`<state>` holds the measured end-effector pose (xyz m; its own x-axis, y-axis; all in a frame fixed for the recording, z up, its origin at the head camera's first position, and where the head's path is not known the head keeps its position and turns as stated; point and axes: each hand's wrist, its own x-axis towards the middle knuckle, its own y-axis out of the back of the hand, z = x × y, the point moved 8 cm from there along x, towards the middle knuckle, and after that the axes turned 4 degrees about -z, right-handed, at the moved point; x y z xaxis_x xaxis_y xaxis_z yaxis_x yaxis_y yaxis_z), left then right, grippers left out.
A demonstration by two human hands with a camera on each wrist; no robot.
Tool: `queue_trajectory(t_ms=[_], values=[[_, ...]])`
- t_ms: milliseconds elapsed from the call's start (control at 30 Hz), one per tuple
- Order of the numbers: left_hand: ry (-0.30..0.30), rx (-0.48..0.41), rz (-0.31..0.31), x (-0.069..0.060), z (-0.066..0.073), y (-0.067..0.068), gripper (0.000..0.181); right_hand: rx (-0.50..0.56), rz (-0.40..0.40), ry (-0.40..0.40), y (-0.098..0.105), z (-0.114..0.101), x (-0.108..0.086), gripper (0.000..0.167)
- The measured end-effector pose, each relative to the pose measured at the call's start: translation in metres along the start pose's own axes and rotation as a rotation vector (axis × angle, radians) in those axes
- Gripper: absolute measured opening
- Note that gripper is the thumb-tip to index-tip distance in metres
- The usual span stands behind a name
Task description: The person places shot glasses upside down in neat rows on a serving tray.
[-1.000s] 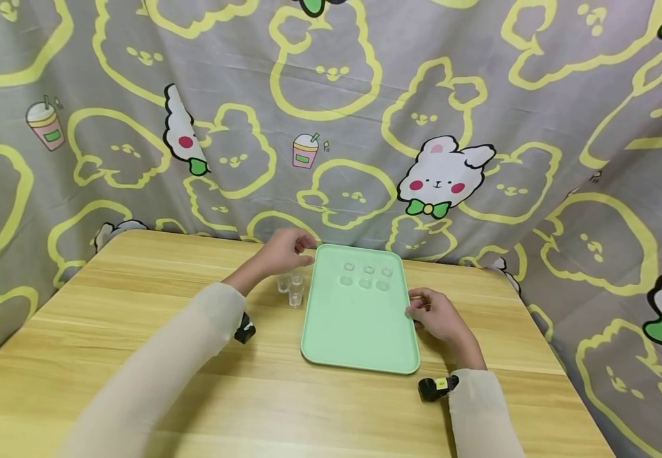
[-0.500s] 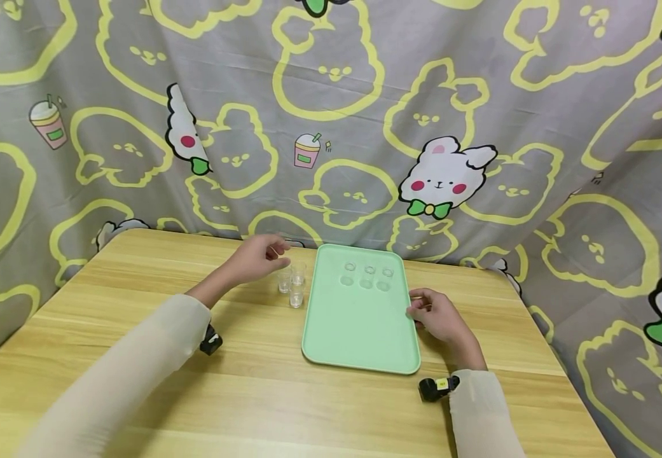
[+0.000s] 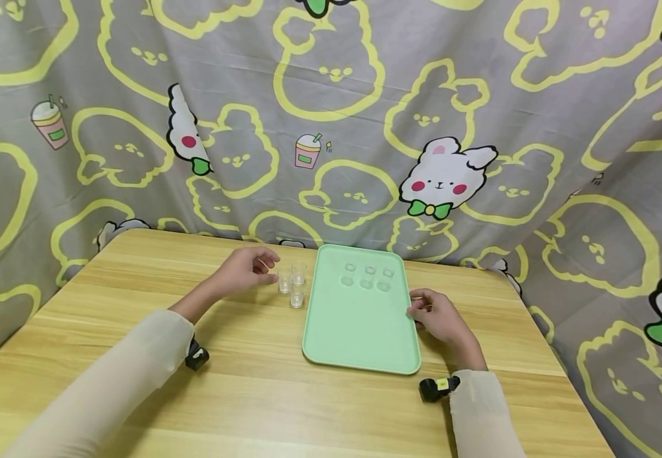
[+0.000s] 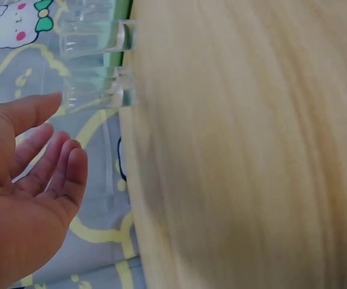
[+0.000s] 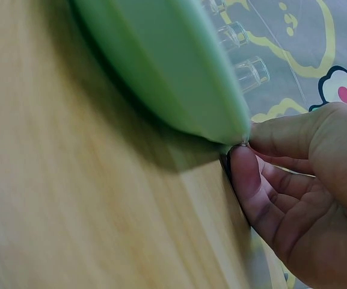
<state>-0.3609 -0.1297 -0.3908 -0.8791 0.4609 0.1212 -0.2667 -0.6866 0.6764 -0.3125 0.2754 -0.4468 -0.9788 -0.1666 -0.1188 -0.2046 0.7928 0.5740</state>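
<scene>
My left hand (image 3: pixel 241 270), fingers loosely bent and apart, is just left of a cluster of small clear shot glasses (image 3: pixel 297 296) that stand on the table. Nothing is in that palm; in the left wrist view two shot glasses (image 4: pixel 92 91) show beyond the fingertips. A light green tray (image 3: pixel 359 334) lies right of the cluster. More clear shot glasses (image 3: pixel 366 277) stand on its far half. My right hand (image 3: pixel 441 316) pinches the tray's right rim; in the right wrist view, thumb and forefinger meet at the green edge (image 5: pixel 167 66).
The wooden table (image 3: pixel 239 394) runs back to a grey patterned curtain (image 3: pixel 353 191), close behind the tray's far end. A black wrist camera (image 3: pixel 196 356) is worn on the left arm, another wrist camera (image 3: pixel 436 388) on the right.
My left hand has moved left and slightly down, from the tray's far left corner, over the cluster, to its left side. The right hand and tray have stayed put.
</scene>
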Motion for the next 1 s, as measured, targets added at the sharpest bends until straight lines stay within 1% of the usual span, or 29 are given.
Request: queue_trajectory(t_ms=[167, 400, 567, 767, 1000], values=[[0.033, -0.028, -0.032, 0.000, -0.008, -0.008, 0.037, -0.002, -0.001, -0.002, 0.000, 0.001, -0.001, 0.041], [0.041, -0.057, -0.064, 0.004, -0.012, -0.016, 0.038, -0.014, 0.000, 0.003, 0.000, 0.001, 0.000, 0.041], [0.046, -0.051, -0.080, 0.006, -0.015, -0.022, 0.039, -0.004, 0.003, 0.006, 0.001, 0.001, 0.000, 0.041], [0.075, -0.052, -0.091, 0.011, -0.019, -0.029, 0.037, -0.003, 0.003, 0.014, 0.001, 0.000, 0.001, 0.041], [0.107, -0.042, -0.131, 0.017, -0.026, -0.037, 0.032, 0.004, 0.009, 0.009, 0.001, 0.001, 0.001, 0.041]])
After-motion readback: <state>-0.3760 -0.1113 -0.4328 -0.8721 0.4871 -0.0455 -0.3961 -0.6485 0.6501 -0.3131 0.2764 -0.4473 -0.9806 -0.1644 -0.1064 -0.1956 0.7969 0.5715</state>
